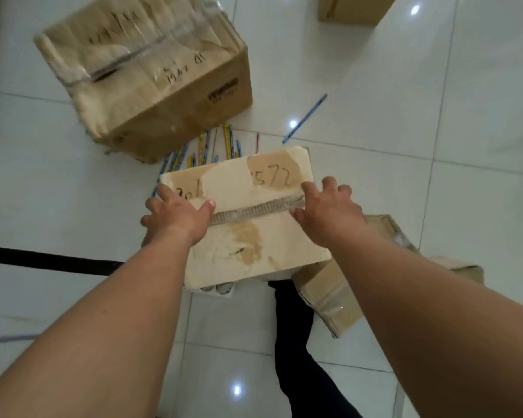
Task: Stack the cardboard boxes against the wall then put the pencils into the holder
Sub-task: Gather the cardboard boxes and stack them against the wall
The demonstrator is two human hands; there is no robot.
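A pale cardboard box (pixel 245 218) with "572" written on top is held between my two hands above the white tiled floor. My left hand (pixel 175 217) grips its left side, thumb on the top face. My right hand (pixel 329 211) grips its right side, thumb near the taped seam. A bigger brown box (pixel 151 76) stands on the floor at the upper left. Several coloured pencils (pixel 206 149) lie on the tiles between the two boxes, partly hidden by the held box. One blue pencil (pixel 305 117) lies apart to the right.
A flattened brown box (pixel 338 300) lies on the floor under my right forearm. Another box's corner (pixel 351 9) shows at the top edge. A black strip (pixel 49 260) crosses the floor at left. My dark trouser leg (pixel 296 342) is below the held box.
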